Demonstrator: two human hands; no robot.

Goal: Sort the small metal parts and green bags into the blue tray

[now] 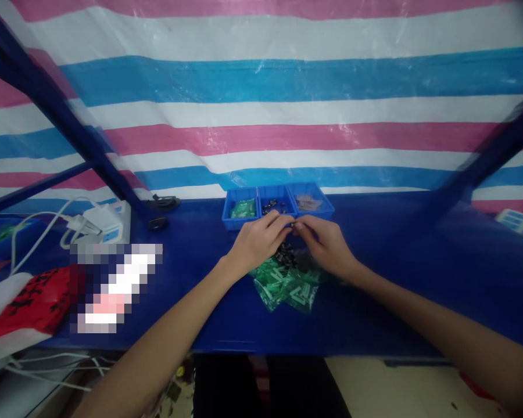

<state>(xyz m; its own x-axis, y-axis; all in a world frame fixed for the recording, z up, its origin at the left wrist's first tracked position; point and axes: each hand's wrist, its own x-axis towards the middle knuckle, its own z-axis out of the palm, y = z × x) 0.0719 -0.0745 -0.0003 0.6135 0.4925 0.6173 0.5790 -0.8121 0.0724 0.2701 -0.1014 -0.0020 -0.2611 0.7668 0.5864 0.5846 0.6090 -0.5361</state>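
My left hand (264, 239) and my right hand (325, 241) meet above the table, fingertips pinched together on a small dark piece (292, 225) whose kind I cannot make out. Just below them lies a pile of small black parts (285, 255). Nearer to me are several green-printed clear plastic bags (283, 284). Right behind my hands stand three joined blue bins: the left bin (239, 222) holds green bags, the middle bin (275, 191) small dark parts, the right bin (325, 203) flat pale pinkish pieces.
On the left of the blue table (192, 302) are a white power strip (121, 223) with cables, a black object (157, 223), a black cable coil (163, 201) and a red and white bag (35, 302). Blue frame posts (65, 110) flank the table; a striped sheet (287, 81) hangs behind.
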